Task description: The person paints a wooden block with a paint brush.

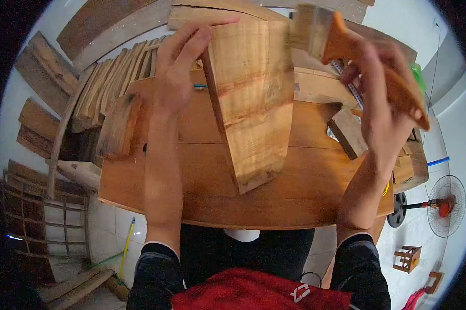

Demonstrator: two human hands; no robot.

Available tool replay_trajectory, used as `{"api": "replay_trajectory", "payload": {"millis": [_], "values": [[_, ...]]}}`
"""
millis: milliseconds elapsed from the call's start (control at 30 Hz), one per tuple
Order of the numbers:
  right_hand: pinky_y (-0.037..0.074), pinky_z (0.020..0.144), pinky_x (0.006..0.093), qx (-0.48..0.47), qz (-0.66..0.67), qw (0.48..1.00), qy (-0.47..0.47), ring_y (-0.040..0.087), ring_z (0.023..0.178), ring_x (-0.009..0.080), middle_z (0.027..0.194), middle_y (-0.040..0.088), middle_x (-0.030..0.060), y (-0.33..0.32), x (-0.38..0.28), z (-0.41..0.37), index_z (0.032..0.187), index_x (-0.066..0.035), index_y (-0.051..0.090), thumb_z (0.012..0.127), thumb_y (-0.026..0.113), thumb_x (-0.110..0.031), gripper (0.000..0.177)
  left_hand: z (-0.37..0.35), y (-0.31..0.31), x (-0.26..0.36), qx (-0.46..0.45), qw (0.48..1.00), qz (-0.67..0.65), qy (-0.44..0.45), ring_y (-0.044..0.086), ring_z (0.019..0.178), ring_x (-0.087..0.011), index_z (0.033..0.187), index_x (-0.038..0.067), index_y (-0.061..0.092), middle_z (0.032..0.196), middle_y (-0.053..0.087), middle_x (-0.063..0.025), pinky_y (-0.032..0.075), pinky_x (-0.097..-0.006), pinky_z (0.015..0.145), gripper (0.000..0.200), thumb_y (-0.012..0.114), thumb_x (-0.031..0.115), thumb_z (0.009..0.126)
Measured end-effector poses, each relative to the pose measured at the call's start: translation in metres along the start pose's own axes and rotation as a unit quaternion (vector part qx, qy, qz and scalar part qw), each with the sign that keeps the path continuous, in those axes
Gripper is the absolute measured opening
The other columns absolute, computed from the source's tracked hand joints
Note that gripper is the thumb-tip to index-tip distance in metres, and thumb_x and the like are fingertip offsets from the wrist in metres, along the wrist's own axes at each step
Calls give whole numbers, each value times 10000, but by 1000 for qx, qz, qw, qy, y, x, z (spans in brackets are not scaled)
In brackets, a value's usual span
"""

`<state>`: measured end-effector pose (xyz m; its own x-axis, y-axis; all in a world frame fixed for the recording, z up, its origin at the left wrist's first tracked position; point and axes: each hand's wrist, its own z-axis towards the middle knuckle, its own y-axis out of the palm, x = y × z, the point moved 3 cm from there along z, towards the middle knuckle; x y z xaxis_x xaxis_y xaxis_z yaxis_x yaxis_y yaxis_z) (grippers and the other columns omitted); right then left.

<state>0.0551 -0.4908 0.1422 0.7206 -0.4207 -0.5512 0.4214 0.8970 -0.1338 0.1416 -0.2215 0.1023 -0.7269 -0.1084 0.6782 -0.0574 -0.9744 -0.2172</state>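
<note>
- The left hand [178, 67] held a wooden plank [253, 103] tilted on end on the desk [191, 181], with its fingers clamped along the plank's upper left edge.
- The right hand [383, 103] had its fingers wrapped around the orange handle of a brush [341, 44]. The bristles were at the plank's top right corner.
- A small wood block [348, 133] lay on the desk just beside the right hand.
- Stacked slats [109, 88] rested to the left.
</note>
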Motion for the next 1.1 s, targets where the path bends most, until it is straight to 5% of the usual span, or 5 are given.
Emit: {"api": "replay_trajectory", "payload": {"millis": [133,233,433,533,1100], "values": [[525,627,223,-368,57,924,-85,662,685,102,915,747,78,6,-14,-5,1004,2,744,985,653,-138,168,1,2,3,-9,1000,2,25,599,1275,-266,1291,-75,603,1396,611,-227,432,-376,1117,473,465,320,1070],[537,635,240,-22,97,993,69,697,684,146,927,751,116,3,-2,-5,985,16,739,963,640,-98,153,0,-2,6,-25,999,-16,25,597,1278,-275,1290,-78,604,1396,608,-235,426,-384,1125,473,477,319,1069],[535,645,247,-341,80,931,-105,675,719,133,885,724,81,9,-15,-8,1051,40,714,983,633,-127,197,2,-4,0,15,999,-43,26,633,973,-108,1202,42,738,1069,723,-23,481,-254,886,339,567,281,1031],[550,643,267,-57,90,994,-9,682,723,151,900,714,105,7,-7,-6,1031,38,698,984,622,-132,192,3,-7,-1,17,998,-53,42,637,978,-109,1186,36,743,1055,726,-26,483,-251,890,330,565,260,1021],[549,724,285,-179,-9,979,-97,714,791,185,930,755,84,18,-25,-19,965,10,739,944,634,-104,156,-2,-10,-11,45,993,-103,-36,608,1211,-229,1286,-66,618,1294,661,-162,424,-353,1090,477,512,319,1024]]}}
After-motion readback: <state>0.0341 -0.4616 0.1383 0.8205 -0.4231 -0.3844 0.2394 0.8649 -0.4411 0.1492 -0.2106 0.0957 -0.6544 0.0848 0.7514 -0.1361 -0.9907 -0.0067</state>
